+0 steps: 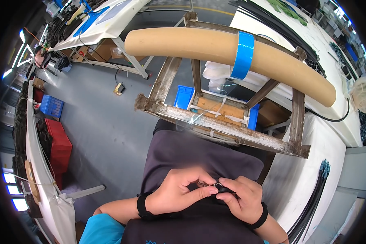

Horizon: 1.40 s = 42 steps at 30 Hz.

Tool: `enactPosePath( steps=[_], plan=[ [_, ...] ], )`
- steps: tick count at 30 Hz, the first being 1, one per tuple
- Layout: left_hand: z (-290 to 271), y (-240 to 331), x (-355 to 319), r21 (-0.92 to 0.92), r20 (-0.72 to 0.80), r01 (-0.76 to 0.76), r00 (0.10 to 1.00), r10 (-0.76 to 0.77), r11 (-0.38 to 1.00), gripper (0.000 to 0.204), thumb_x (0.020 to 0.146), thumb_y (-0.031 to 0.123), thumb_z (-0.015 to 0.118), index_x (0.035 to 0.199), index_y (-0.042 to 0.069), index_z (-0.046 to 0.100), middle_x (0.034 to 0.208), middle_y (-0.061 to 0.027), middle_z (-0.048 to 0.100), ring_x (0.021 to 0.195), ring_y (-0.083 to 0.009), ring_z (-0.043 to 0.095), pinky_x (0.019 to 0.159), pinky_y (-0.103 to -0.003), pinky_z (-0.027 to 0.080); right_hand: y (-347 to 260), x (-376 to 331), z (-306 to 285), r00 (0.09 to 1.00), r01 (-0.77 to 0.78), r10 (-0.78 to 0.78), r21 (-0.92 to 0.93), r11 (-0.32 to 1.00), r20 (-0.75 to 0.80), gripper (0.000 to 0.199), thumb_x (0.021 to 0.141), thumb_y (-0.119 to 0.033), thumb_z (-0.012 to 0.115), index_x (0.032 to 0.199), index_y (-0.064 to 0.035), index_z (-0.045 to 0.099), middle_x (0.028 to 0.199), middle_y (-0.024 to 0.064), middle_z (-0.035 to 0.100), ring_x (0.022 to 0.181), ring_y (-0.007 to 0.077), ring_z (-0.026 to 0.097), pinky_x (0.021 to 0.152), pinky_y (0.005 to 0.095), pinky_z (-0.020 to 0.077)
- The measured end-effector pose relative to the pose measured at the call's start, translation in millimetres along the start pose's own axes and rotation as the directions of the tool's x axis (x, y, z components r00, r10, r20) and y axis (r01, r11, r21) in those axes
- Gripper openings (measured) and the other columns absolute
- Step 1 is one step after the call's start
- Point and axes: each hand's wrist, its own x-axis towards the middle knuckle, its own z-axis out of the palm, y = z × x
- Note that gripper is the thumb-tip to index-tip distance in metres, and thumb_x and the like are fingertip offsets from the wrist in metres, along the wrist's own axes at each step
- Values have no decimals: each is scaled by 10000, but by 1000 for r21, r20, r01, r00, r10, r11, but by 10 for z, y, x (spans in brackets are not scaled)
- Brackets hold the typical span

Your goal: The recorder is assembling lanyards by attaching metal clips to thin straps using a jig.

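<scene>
Close together over the dark apron (199, 156) on my lap, both hands work at one small item. It is a small black piece (222, 188) with a shiny, ring-like metal bit at its left end; its exact kind is too small to tell. My right hand (245, 199) pinches the black piece between thumb and fingertips. From the other side, my left hand (179, 189) is closed, its thumb and forefinger meeting at the metal bit. What lies between those left fingertips is mostly hidden. Each wrist wears a black band.
Ahead stands a worn metal frame (227, 129) carrying a long brown cardboard tube (183, 42) wrapped with blue tape (243, 55). Bundled black strips (309, 203) lie on the white-covered table (284, 179) at right. Red crates (59, 142) and a blue basket (51, 106) stand left.
</scene>
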Motion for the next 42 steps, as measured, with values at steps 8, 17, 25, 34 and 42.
enactPosePath(
  steps=[8, 17, 25, 34, 42],
  plan=[
    [-22, 2, -20, -17, 4, 54, 999, -54, 998, 133, 852, 83, 687, 943, 1, 635, 846, -74, 662, 764, -117, 636, 656, -240, 497, -27, 15, 90, 991, 90, -87, 20, 996, -100, 340, 719, -106, 778, 1011, -7, 636, 722, 99, 626, 581, 213, 607, 514, 290, 490],
    [-205, -75, 17, 513, -246, -277, 859, 449, 812, 427, 682, 151, 839, 997, 25, 580, 934, -84, 559, 769, -157, 547, 685, -273, 468, -22, -93, 57, 994, 8, -2, 57, 998, -110, 263, 731, -107, 778, 929, 8, 649, 706, 104, 634, 552, 188, 593, 478, 264, 461],
    [-404, -308, 359, 836, -397, -120, 541, 741, 535, 497, 655, 62, 834, 1060, 24, 547, 934, -84, 491, 747, -161, 496, 668, -278, 441, -12, -117, 74, 986, -99, 117, 150, 984, -118, 252, 741, -79, 774, 938, 19, 652, 697, 104, 635, 537, 158, 588, 462, 239, 454],
    [-266, -269, 120, 104, -218, -178, 956, 197, 978, 120, 895, 16, 602, 1005, 4, 650, 960, -38, 536, 817, -82, 507, 710, -212, 416, 23, -260, -68, 970, -168, 197, 198, 966, -141, 257, 741, -71, 774, 954, 8, 654, 713, 90, 628, 547, 136, 586, 451, 221, 457],
    [-134, -136, 22, -384, 226, 203, 967, -122, 901, 90, 925, 25, 560, 979, -9, 623, 983, -44, 547, 912, -117, 569, 804, -248, 459, -21, -118, -152, 979, -144, 170, 213, 966, -110, 270, 733, -74, 778, 964, -4, 657, 741, 95, 646, 563, 132, 601, 445, 210, 450]
  ],
)
